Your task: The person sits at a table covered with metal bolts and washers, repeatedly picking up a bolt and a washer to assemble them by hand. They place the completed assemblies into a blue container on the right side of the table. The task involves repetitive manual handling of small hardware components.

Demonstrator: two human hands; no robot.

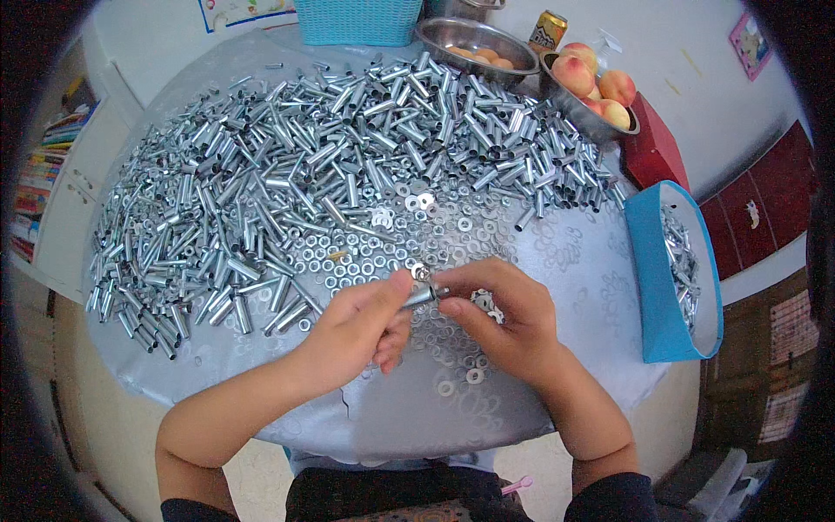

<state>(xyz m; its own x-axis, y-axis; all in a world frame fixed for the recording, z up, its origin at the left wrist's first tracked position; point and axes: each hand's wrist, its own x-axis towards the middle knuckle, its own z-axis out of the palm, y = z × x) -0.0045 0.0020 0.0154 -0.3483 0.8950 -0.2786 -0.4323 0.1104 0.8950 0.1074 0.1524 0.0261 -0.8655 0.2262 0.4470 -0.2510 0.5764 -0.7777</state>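
Observation:
Over the near middle of the table, my left hand (361, 326) is closed around a shiny metal sleeve anchor (419, 297), with one end sticking out past the thumb. My right hand (509, 317) meets that end, its thumb and forefinger pinched at the tip where a small dark ring shows; exactly what they grip is partly hidden. Several washers (485, 303) show in the curl of the right hand. A nut (420, 272) appears just above the left thumb. Loose flat washers (474, 376) and hex nuts (344, 270) lie around and beyond both hands.
A large heap of metal sleeves (304, 148) covers the table's far and left parts. To the right stands a blue fabric bin (648, 278) with metal parts. Steel bowls of eggs (426, 35) and peaches (600, 130), a can (548, 30) and a turquoise basket (357, 22) stand behind.

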